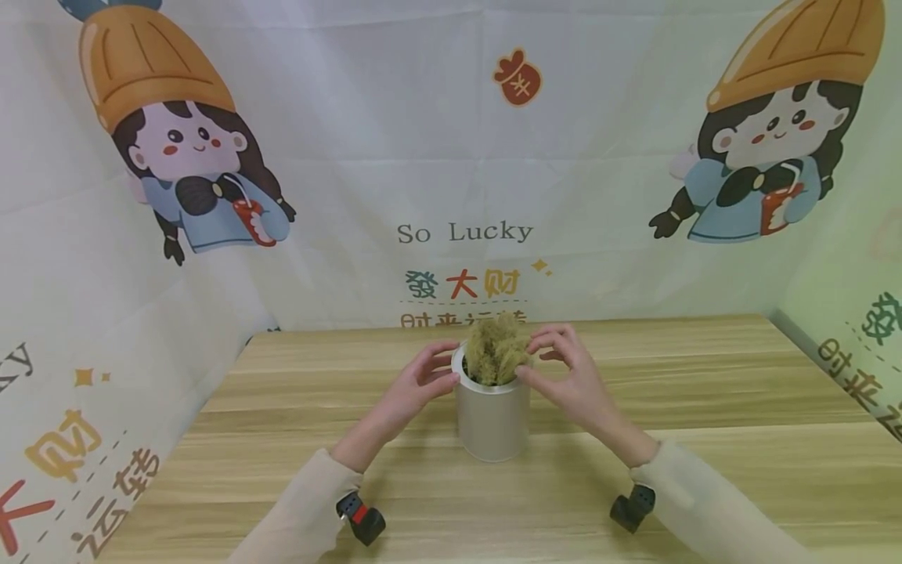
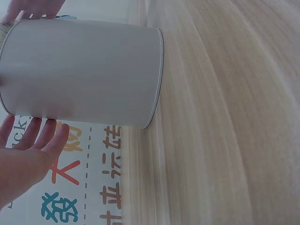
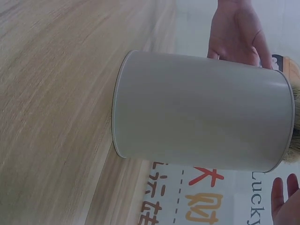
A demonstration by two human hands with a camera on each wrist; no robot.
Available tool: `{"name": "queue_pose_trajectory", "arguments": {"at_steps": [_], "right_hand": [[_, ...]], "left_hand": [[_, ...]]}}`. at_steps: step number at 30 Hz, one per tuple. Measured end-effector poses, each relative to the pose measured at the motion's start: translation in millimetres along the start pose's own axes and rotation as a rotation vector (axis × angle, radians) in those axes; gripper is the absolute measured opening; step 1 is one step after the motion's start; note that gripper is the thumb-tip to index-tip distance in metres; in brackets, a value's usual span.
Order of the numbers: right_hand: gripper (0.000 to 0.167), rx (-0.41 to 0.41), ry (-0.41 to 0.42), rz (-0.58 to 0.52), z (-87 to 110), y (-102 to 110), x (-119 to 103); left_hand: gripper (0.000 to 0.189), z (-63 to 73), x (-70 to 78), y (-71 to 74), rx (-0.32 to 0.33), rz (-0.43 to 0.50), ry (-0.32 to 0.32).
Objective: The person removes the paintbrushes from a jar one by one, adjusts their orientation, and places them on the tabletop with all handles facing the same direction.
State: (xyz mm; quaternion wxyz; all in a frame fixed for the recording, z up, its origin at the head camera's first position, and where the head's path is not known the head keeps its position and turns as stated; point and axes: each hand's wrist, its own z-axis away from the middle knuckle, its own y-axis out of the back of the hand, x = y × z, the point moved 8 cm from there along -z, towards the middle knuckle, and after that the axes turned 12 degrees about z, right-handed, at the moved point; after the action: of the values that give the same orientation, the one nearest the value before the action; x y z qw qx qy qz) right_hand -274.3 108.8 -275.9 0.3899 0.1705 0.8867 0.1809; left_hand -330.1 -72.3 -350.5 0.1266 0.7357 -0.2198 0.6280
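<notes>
A light grey cylindrical canister [image 1: 493, 427] with a white rim stands upright on the wooden table. Out of its mouth rises a tan, fluffy fibrous clump [image 1: 495, 352]. My left hand [image 1: 420, 384] holds the canister at its left side near the rim, the thumb toward me and the other fingers farther round. In the left wrist view, fingertips of that hand [image 2: 30, 154] touch the canister wall. At the clump's right edge, my right hand [image 1: 569, 376] pinches fibres between thumb and fingers. In the right wrist view the fibres [image 3: 296, 117] stick out past the rim.
Beneath everything lies the light wood table [image 1: 317, 439]. Behind and on both sides hangs a white printed cloth [image 1: 352, 117] with cartoon figures and lettering. A small black camera [image 1: 362, 517] sits on the left wrist, another camera [image 1: 632, 507] on the right.
</notes>
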Motion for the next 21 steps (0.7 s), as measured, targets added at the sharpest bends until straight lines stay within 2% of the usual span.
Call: {"name": "queue_pose_trajectory", "arguments": {"at_steps": [6, 11, 15, 21], "right_hand": [[0.016, 0.146, 0.158, 0.056, 2.8, 6, 5], [0.015, 0.252, 0.245, 0.036, 6.6, 10, 14], [0.009, 0.296, 0.269, -0.018, 8.0, 14, 11], [0.008, 0.288, 0.242, -0.148, 4.0, 15, 2]], "left_hand": [[0.047, 0.0, -0.6, 0.1, -0.007, 0.005, 0.004], [0.047, -0.5, -1.4, 0.5, -0.013, 0.005, 0.005], [0.047, -1.1, -2.3, 0.8, -0.013, 0.009, 0.005], [0.047, -1.5, -3.1, 1.3, -0.005, 0.009, 0.006]]}}
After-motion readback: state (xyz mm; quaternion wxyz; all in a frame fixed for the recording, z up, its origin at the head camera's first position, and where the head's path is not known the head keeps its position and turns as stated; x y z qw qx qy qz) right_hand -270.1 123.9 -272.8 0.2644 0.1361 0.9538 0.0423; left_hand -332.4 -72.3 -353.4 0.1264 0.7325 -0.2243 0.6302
